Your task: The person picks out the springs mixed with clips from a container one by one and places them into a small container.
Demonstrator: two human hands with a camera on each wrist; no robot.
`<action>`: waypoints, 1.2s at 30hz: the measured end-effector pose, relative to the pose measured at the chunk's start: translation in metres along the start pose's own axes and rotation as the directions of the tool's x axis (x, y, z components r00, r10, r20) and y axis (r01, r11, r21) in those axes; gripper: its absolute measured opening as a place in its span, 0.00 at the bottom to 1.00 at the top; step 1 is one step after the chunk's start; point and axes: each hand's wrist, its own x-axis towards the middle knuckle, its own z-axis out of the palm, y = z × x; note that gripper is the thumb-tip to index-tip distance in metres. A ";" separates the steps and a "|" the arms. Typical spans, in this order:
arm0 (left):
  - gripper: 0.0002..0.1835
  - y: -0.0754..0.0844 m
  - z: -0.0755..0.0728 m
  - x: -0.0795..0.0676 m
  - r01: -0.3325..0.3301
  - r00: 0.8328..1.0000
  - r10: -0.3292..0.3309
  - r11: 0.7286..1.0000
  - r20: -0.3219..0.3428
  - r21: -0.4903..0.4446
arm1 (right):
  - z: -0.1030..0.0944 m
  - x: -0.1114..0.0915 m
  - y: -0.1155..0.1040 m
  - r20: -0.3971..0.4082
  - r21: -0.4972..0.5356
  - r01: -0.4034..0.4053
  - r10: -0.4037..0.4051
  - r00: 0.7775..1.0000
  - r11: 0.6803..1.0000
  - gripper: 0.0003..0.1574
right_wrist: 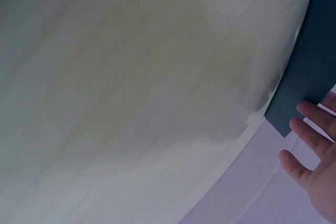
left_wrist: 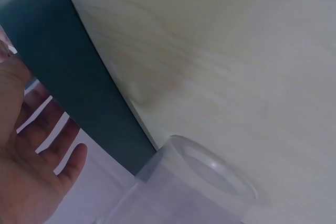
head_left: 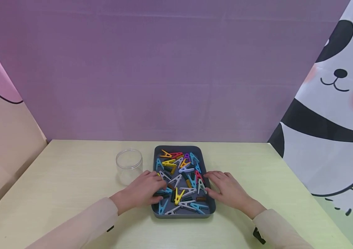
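Observation:
A dark grey tray (head_left: 182, 216) holds a jumble of small plastic clothespins, among them a yellow clothespin (head_left: 179, 196) and a red clothespin (head_left: 198, 175). Dark and brown ribbed pieces that look like coil springs (head_left: 200, 199) lie among them. My left hand (head_left: 142, 190) reaches over the tray's left rim, thumb and fingers apart above the pieces along that side. In the left wrist view its fingers are loosely spread beside the tray wall (left_wrist: 79, 82). My right hand (head_left: 229, 190) has its fingertips at the right rim, fingers spread and relaxed; nothing shows in its grasp.
A clear round plastic jar (head_left: 129, 167) stands left of the tray, just beyond my left hand. The pale wood-patterned table (head_left: 80, 173) ends at a purple backdrop (head_left: 164, 86). A panda-print sheet (head_left: 329, 114) hangs on the right.

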 end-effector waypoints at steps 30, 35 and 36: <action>0.12 0.006 0.008 0.019 0.024 0.993 -0.035 0.994 0.108 0.105 | 0.002 0.001 0.000 -0.002 -0.010 -0.001 0.001 1.000 1.000 0.27; 0.12 0.007 0.007 0.020 0.042 0.993 -0.054 0.992 0.109 0.116 | 0.003 0.002 0.000 0.012 -0.018 -0.008 0.008 1.000 1.000 0.26; 0.12 0.006 0.007 0.020 0.046 0.993 -0.059 0.992 0.107 0.118 | 0.003 0.002 0.000 0.012 -0.018 -0.007 0.007 1.000 1.000 0.26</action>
